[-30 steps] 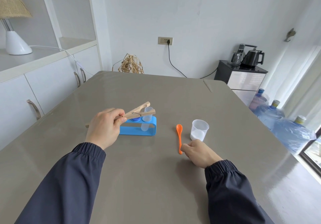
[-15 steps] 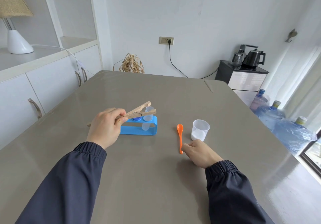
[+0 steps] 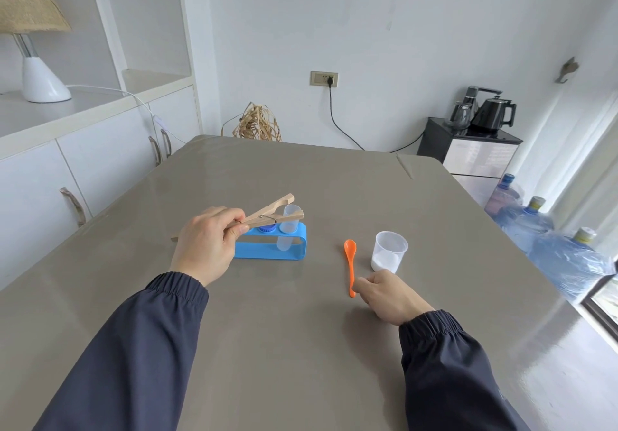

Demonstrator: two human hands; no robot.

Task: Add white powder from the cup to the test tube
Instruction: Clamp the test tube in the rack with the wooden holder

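Note:
A clear test tube (image 3: 288, 226) stands upright in a blue rack (image 3: 271, 246) on the grey table (image 3: 301, 347). My left hand (image 3: 209, 246) grips a wooden clamp (image 3: 264, 217), squeezed near its tail; its jaws sit around the tube's upper part. To the right, a clear plastic cup (image 3: 389, 250) holds white powder at its bottom. An orange spoon (image 3: 350, 263) lies flat beside the cup, bowl pointing away from me. My right hand (image 3: 388, 297) rests on the table, its fingers curled at the spoon's handle end.
A blue-capped item (image 3: 267, 228) sits in the rack left of the tube. Cabinets and a lamp (image 3: 36, 76) stand at the left. A kettle stand (image 3: 475, 150) and water bottles (image 3: 551, 246) are beyond the table's right edge.
Both hands stay almost where they were. The right hand's fingers have closed in slightly on the spoon's handle end.

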